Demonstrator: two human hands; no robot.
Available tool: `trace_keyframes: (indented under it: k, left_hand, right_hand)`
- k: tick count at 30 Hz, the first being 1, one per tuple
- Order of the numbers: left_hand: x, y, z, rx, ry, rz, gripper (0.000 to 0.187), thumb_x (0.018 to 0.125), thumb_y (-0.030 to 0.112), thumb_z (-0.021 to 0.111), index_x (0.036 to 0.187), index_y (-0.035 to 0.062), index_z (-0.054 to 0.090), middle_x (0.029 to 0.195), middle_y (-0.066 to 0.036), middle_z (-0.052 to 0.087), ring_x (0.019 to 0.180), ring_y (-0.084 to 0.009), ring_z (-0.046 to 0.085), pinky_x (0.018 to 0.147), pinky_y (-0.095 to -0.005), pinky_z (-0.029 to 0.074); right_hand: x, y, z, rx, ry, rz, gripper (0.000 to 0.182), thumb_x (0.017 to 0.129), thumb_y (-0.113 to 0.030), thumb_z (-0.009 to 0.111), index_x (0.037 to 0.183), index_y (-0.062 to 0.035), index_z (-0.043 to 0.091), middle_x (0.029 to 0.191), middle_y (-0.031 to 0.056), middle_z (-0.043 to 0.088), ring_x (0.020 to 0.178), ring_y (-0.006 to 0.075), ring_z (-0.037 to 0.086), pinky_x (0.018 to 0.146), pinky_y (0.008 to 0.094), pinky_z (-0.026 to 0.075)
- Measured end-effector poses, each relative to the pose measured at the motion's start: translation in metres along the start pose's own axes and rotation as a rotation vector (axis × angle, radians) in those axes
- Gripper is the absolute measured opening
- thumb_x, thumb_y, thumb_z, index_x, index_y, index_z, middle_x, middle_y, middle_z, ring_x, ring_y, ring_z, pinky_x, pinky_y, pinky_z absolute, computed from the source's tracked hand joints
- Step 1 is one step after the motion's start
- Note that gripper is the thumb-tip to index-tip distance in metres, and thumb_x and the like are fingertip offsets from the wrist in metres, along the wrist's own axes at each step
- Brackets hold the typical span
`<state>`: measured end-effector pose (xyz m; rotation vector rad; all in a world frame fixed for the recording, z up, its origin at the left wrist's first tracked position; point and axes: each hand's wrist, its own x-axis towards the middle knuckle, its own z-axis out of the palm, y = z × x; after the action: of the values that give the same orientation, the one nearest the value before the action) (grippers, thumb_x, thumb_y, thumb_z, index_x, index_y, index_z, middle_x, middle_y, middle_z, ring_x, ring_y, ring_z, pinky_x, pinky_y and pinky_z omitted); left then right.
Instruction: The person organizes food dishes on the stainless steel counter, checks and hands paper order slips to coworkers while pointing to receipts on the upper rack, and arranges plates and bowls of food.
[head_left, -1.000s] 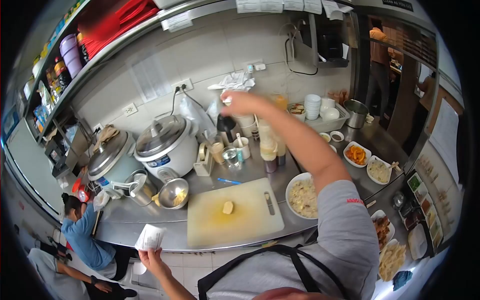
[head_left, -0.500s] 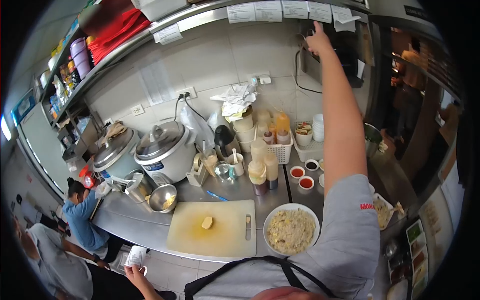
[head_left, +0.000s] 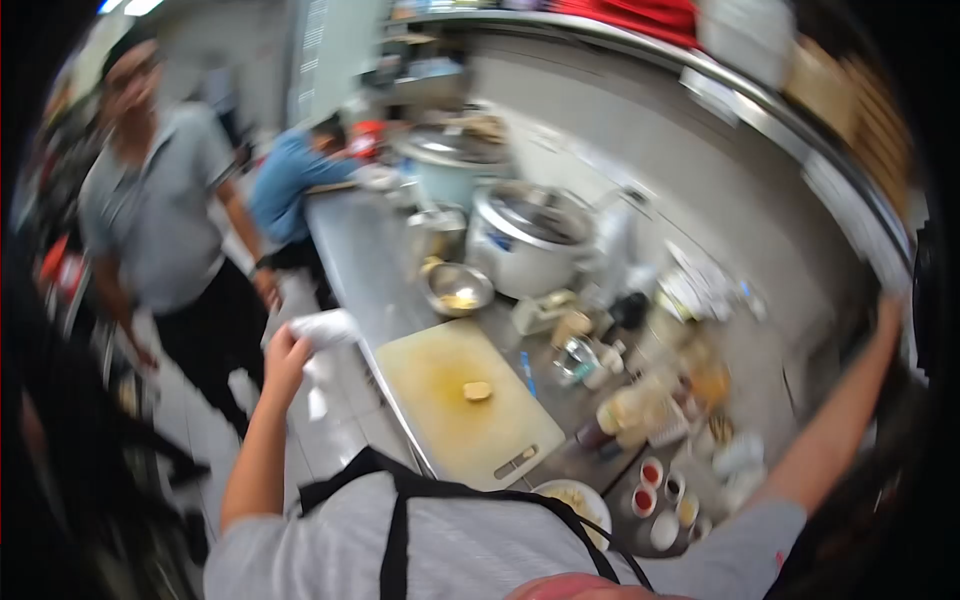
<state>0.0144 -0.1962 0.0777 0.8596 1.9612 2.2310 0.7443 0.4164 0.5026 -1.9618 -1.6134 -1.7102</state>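
Observation:
My left hand (head_left: 287, 358) is closed on a white paper slip (head_left: 325, 328), out past the counter's front edge. Far to the right, my right hand (head_left: 893, 308) is raised by the shelf rail, smeared by motion, its fingers not clear. A pale cutting board (head_left: 420, 375) lies on the counter, stained yellow, with a small yellowish block (head_left: 477, 391) on it. Beside it are a blue pen (head_left: 528, 375) and a metal bowl (head_left: 458, 290) with yellow bits inside. A white bowl of fried rice (head_left: 590, 510) shows partly beyond my apron.
A person in a grey shirt (head_left: 165, 200) stands at the left, facing this way. Another in blue (head_left: 290, 185) leans at the counter's far end. Rice cookers (head_left: 530, 240), squeeze bottles (head_left: 625, 410) and small sauce cups (head_left: 645, 498) line the counter. Above runs a shelf (head_left: 640, 55).
My view has swung left and blurred. The left hand with the paper slip has risen. My right arm still reaches out to the shelf rail. The grey-shirted person now stands upright facing me.

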Motion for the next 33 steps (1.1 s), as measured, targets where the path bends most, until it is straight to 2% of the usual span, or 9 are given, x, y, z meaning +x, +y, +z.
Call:
trace_keyframes:
  k: [4, 10, 17, 18, 21, 22, 26, 28, 33]
  left_hand:
    - [-0.003, -0.01, -0.009, 0.096, 0.063, -0.04, 0.014, 0.07, 0.008, 0.044, 0.081, 0.0014, 0.05, 0.067, -0.001, 0.049, 0.058, -0.0063, 0.044, 0.052, -0.0197, 0.037]
    - [-0.004, -0.011, -0.013, 0.018, 0.074, -0.079, 0.011, 0.071, 0.008, 0.045, 0.08, 0.0031, 0.05, 0.072, -0.001, 0.052, 0.061, -0.006, 0.045, 0.054, -0.0193, 0.037]
    - [-0.003, -0.015, -0.012, 0.021, 0.063, -0.036, 0.016, 0.071, 0.013, 0.048, 0.083, 0.0019, 0.051, 0.066, 0.002, 0.047, 0.057, -0.0059, 0.041, 0.051, -0.0198, 0.035]
    - [-0.002, -0.013, -0.008, -0.045, 0.059, -0.041, 0.017, 0.072, 0.012, 0.048, 0.085, 0.0013, 0.05, 0.068, 0.0, 0.049, 0.057, -0.0056, 0.042, 0.051, -0.0187, 0.035]
    - [-0.006, -0.025, -0.018, 0.049, 0.073, -0.04, 0.014, 0.073, 0.009, 0.046, 0.083, 0.0011, 0.049, 0.071, -0.001, 0.049, 0.057, -0.0055, 0.044, 0.049, -0.0169, 0.035]
    - [-0.003, -0.017, -0.011, 0.05, 0.07, -0.053, 0.014, 0.073, 0.01, 0.045, 0.084, 0.0017, 0.049, 0.072, -0.001, 0.049, 0.057, -0.0052, 0.044, 0.047, -0.0163, 0.035]
    - [-0.005, -0.033, -0.024, 0.059, 0.078, -0.09, 0.016, 0.074, 0.011, 0.044, 0.088, 0.0033, 0.048, 0.075, 0.0, 0.05, 0.061, -0.0053, 0.046, 0.047, -0.0153, 0.035]
    - [-0.006, -0.034, -0.023, 0.044, 0.103, -0.094, 0.017, 0.075, 0.012, 0.044, 0.089, 0.0036, 0.048, 0.077, -0.001, 0.05, 0.064, -0.0054, 0.047, 0.049, -0.0156, 0.035]
    - [-0.008, -0.039, -0.03, 0.098, 0.109, -0.117, 0.018, 0.077, 0.011, 0.042, 0.094, 0.0068, 0.047, 0.08, 0.002, 0.051, 0.064, -0.0029, 0.048, 0.048, -0.0137, 0.034]
  right_hand:
    - [-0.027, -0.009, -0.057, 0.781, 0.198, 0.499, 0.056, 0.07, -0.016, 0.043, 0.12, 0.0, 0.024, 0.111, 0.0231, 0.039, 0.105, 0.0343, 0.036, 0.089, 0.037, 0.029]
    - [-0.1, -0.036, -0.167, 0.946, 0.146, 0.635, 0.057, 0.066, -0.007, 0.042, 0.119, -0.0013, 0.024, 0.101, 0.0242, 0.048, 0.097, 0.0344, 0.045, 0.084, 0.0363, 0.034]
    - [0.0, -0.009, 0.0, 0.546, 0.378, 0.329, 0.033, 0.075, -0.017, 0.041, 0.101, 0.0018, 0.05, 0.109, 0.0217, 0.043, 0.105, 0.0322, 0.037, 0.089, 0.0367, 0.031]
    - [-0.038, -0.019, -0.087, 0.325, -0.164, 0.118, 0.034, 0.075, -0.019, 0.042, 0.1, 0.003, 0.049, 0.11, 0.0233, 0.042, 0.105, 0.0327, 0.037, 0.089, 0.0374, 0.031]
    - [-0.046, -0.045, -0.087, 1.162, 0.469, 0.443, 0.065, 0.063, -0.018, 0.046, 0.122, -0.0008, 0.023, 0.115, 0.0216, 0.039, 0.113, 0.0291, 0.032, 0.093, 0.0352, 0.026]
    - [-0.093, -0.052, -0.176, 1.075, 0.108, 0.603, 0.066, 0.063, -0.007, 0.042, 0.125, -0.0113, 0.02, 0.11, 0.0243, 0.042, 0.096, 0.0346, 0.047, 0.082, 0.0356, 0.037]
    - [-0.093, -0.049, -0.174, 1.036, 0.134, 0.588, 0.066, 0.064, -0.005, 0.041, 0.125, -0.0158, 0.019, 0.108, 0.0233, 0.045, 0.097, 0.0351, 0.046, 0.081, 0.0367, 0.037]
    - [-0.096, -0.049, -0.19, 0.986, -0.122, 0.648, 0.06, 0.072, -0.012, 0.038, 0.126, -0.0216, 0.016, 0.119, 0.0164, 0.037, 0.108, 0.028, 0.04, 0.085, 0.0388, 0.034]
    - [-0.112, -0.05, -0.233, 1.008, 0.029, 0.661, 0.067, 0.072, -0.013, 0.042, 0.127, -0.0224, 0.006, 0.112, 0.0166, 0.044, 0.1, 0.0286, 0.046, 0.08, 0.0396, 0.038]
